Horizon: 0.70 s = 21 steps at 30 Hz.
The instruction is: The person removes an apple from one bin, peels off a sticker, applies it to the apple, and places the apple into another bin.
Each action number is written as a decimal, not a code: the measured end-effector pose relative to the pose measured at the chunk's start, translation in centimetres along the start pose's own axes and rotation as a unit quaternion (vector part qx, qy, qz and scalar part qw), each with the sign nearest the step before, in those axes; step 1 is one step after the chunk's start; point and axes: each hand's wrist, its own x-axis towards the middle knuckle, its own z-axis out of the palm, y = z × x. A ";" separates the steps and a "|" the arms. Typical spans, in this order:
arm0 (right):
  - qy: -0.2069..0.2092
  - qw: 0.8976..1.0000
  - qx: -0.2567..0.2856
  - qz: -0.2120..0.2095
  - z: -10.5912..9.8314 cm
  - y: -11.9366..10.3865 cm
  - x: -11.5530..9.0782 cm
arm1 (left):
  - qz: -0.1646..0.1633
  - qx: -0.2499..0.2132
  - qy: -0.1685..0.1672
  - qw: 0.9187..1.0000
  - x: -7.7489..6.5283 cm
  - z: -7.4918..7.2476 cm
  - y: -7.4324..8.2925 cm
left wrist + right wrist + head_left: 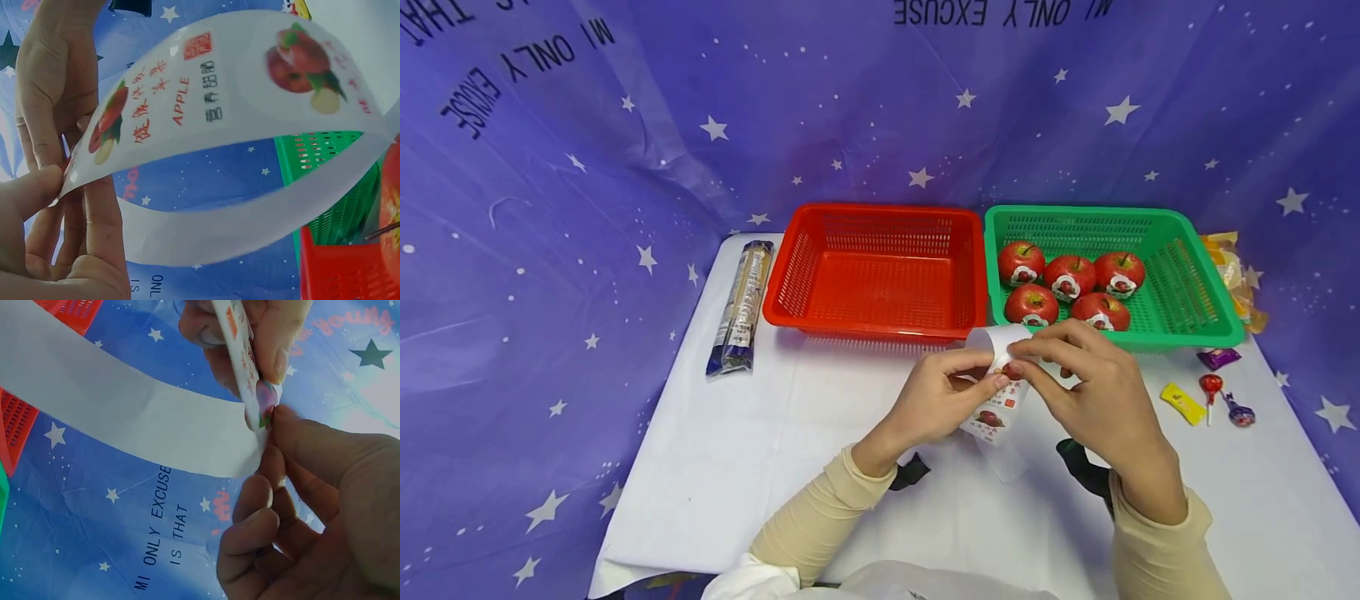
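Observation:
A strip of white label paper (988, 421), printed with apples and red lettering, hangs in a loop between both hands over the table. My left hand (936, 398) pinches the strip between thumb and fingers. From the other side, my right hand (1093, 387) pinches an apple sticker (267, 400) at the strip's bent edge, thumb against fingertip. The fingertips of both hands nearly meet there. In the left wrist view the printed face of the strip (169, 109) shows; the right wrist view has its plain white back (156, 419).
Behind the hands stand a red basket (880, 327) and a green basket (1180, 337), the green one holding several apples (1070, 277) with round stickers. Long packets (741, 308) lie at left. Sweets (1182, 403) and lollipops (1211, 384) lie at right, near an orange bag (1228, 271).

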 end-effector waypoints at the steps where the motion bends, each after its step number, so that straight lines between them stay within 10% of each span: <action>1: -0.007 1.000 -0.006 0.007 -0.1 0.0 0.0 | 0.003 0.001 -0.005 1.000 0.1 0.0 0.0; 10: -0.011 1.000 -0.021 -0.003 -0.4 0.1 -0.5 | -0.080 -0.059 -0.046 0.994 1.1 -0.3 0.3; 21: 0.026 0.996 -0.045 -0.077 0.3 0.5 -0.8 | -0.145 -0.073 0.019 0.987 1.7 0.3 0.2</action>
